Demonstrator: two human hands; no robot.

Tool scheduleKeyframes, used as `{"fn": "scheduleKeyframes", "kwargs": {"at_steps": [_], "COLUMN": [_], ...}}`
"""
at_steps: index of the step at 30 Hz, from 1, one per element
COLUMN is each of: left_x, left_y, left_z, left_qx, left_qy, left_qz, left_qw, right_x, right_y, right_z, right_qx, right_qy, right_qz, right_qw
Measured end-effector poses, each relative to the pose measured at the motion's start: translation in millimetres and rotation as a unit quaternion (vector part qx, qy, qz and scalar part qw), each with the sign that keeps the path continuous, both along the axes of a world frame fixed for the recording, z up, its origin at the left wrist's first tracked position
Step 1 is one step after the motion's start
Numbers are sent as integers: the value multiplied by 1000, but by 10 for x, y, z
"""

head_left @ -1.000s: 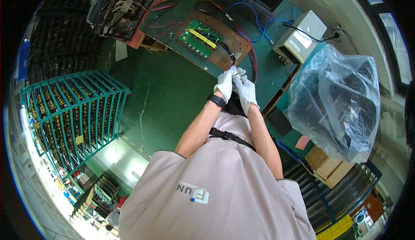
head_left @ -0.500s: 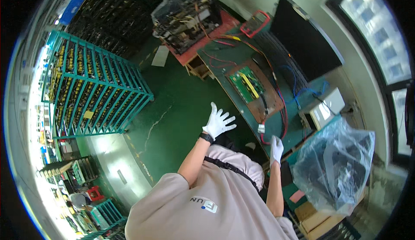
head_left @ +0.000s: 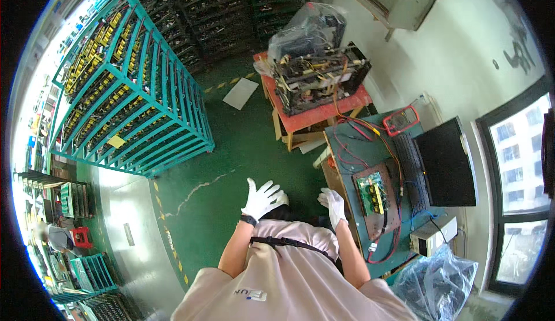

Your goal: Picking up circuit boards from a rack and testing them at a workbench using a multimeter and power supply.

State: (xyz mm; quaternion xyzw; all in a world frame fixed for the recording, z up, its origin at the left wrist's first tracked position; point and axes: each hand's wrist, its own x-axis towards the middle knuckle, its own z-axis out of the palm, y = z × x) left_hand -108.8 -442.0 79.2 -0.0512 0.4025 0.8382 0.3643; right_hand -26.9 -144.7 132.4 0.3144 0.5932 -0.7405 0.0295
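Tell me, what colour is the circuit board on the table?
The circuit board is green, with some yellow on it; the head view shows it.

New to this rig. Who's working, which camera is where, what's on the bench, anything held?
There's no machine: you see a person's left hand and right hand, in white gloves. Every picture comes from one fisheye camera worn on the head, looking down; that's why straight edges bend.

The left hand is spread open; the right, fingers partly bent, is beside the green bench. Neither visibly holds anything.

On the bench are a circuit board on a brown board, a keyboard, a monitor and a red-edged meter.
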Motion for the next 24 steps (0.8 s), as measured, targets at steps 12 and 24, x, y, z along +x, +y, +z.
{"fn": "scheduleKeyframes", "kwargs": {"at_steps": [12, 24], "left_x": [892, -1377], "left_y": [-1745, -1822], "left_z": [-1093, -305], "left_qx": [-64, -770], "left_qy": [-16, 386], "left_qz": [262, -475], "left_qw": [963, 176], "right_x": [-4365, -5831], "right_y": [76, -146], "right_z": [827, 421], "right_qx": [-21, 264], "right_qy": [113, -9], "right_qz": [106, 56], "right_qw": [988, 963]}}
